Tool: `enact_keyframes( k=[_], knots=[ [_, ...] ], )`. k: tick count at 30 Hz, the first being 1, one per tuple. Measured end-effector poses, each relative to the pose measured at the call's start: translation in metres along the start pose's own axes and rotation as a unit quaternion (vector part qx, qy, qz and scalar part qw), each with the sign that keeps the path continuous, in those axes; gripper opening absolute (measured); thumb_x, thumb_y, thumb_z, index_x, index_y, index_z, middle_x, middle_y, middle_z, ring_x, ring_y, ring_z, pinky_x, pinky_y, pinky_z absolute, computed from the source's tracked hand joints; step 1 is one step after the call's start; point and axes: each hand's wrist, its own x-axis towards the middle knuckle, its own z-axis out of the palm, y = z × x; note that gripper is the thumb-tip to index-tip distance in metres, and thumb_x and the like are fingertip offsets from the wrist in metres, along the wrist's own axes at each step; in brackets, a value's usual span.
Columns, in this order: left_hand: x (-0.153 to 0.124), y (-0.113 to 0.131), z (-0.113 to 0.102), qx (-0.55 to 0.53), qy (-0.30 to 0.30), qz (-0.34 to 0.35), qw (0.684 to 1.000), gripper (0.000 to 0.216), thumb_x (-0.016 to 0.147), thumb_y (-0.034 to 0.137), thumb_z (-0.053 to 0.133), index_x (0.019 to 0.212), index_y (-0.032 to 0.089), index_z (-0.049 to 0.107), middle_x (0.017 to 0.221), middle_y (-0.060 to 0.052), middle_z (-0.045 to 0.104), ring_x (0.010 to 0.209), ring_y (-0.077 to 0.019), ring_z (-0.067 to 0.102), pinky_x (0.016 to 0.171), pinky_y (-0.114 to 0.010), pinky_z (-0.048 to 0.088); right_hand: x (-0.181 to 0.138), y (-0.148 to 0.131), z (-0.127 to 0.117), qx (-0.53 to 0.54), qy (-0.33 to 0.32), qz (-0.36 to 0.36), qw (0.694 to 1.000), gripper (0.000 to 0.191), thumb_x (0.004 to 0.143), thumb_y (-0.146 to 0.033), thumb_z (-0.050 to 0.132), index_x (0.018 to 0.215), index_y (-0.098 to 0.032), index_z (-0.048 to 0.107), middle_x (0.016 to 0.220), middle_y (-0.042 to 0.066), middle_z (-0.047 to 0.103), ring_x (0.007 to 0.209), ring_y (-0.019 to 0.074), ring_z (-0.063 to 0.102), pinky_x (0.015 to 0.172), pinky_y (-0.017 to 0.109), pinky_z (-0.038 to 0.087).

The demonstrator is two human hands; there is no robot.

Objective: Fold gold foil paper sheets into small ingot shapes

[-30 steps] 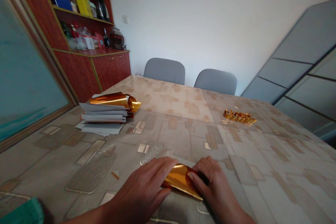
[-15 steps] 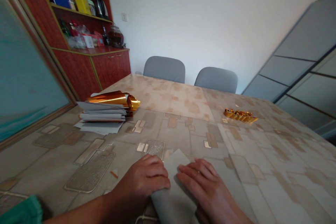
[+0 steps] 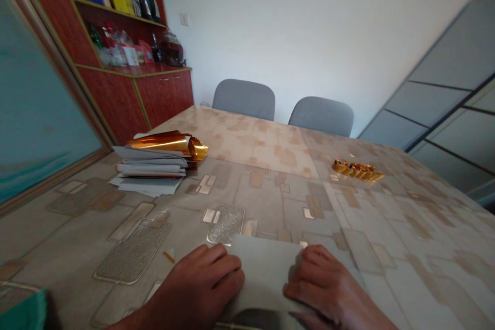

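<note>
A pale grey sheet of paper (image 3: 263, 265) lies at the near edge of the table between my two hands. My left hand (image 3: 204, 278) is closed at its left side, fingers bent and pressed together. At the right side, my right hand (image 3: 323, 281) grips the paper with curled fingers. The sheet's near end looks lifted, with a dark area beneath it. To the left of my left hand lies a tiny paper scrap (image 3: 169, 255) with an orange edge.
A stack of grey-backed paper (image 3: 150, 170) with shiny gold foil (image 3: 166, 142) on top is at the left. A row of folded gold foil pieces (image 3: 358, 169) sits to the right. Two grey chairs (image 3: 244, 98) stand behind the patterned table (image 3: 270, 198).
The paper has turned from a corner pointing away to a straight far edge. My hands have moved farther apart, now at its two sides.
</note>
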Motion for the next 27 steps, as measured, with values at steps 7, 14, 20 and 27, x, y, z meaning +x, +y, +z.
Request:
enact_keyframes(
  k=[7,14,20,27],
  knots=[
    [0.005,-0.009,-0.011,-0.047,-0.027,-0.039,0.998,0.025,0.091,0.004,0.048,0.085,0.023,0.064,0.089,0.002,0.072,0.073,-0.0193,0.057,0.066,-0.032,0.04,-0.01,0.007,-0.006,0.041,0.006,0.056,0.998,0.013,0.088,-0.017,0.072,0.094,-0.028,0.071,0.093,0.002,0.073,0.091,0.0225,0.067,0.082,0.035,0.052],
    [0.008,-0.011,-0.015,-0.087,-0.012,-0.067,0.994,0.014,0.089,0.011,0.062,0.081,0.023,0.063,0.092,0.003,0.071,0.078,-0.0185,0.059,0.069,-0.03,0.041,-0.019,0.019,0.004,0.164,0.022,0.102,0.981,0.022,0.103,-0.036,0.056,0.09,-0.027,0.071,0.093,0.003,0.069,0.093,0.0215,0.064,0.08,0.033,0.053],
    [0.008,-0.011,-0.012,-0.093,-0.005,-0.1,0.991,0.016,0.093,0.013,0.057,0.079,0.021,0.06,0.092,0.0,0.068,0.08,-0.0187,0.06,0.072,-0.03,0.042,-0.019,0.023,0.021,0.161,0.084,0.133,0.974,0.035,0.105,-0.036,0.049,0.076,-0.022,0.062,0.078,0.003,0.065,0.078,0.0202,0.062,0.069,0.031,0.048],
    [0.012,-0.01,-0.002,-0.074,0.013,-0.122,0.99,0.015,0.089,0.01,0.057,0.079,0.02,0.058,0.087,-0.001,0.065,0.077,-0.0197,0.056,0.07,-0.032,0.037,-0.012,0.022,0.039,0.013,0.154,0.205,0.966,0.03,0.101,-0.033,0.055,0.073,-0.022,0.059,0.073,0.003,0.062,0.071,0.021,0.059,0.065,0.032,0.044]
  ],
)
